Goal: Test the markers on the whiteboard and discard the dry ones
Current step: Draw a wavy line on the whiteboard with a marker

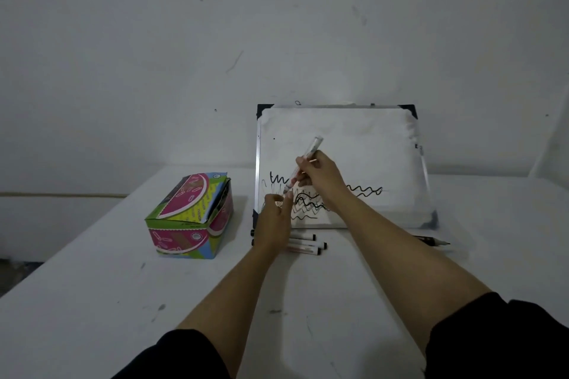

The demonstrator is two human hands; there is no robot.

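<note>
- Arms both stretched fwd over counter [92, 301] toward whiteboard [354, 148].
- R hand [320, 175] grips marker [303, 168], tilted, tip down-left.
- L hand [274, 218] pinches its lower end.

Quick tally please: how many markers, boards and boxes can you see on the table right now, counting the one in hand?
Markers: 5 – one held by the right hand, three lying before the whiteboard, one at right; more may be hidden behind the left hand.
Whiteboard: 1
Colourful cardboard box: 1
Total: 7

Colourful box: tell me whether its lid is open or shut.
Open: the box's lid is raised at the right side, leaving a dark gap beneath it.
</note>
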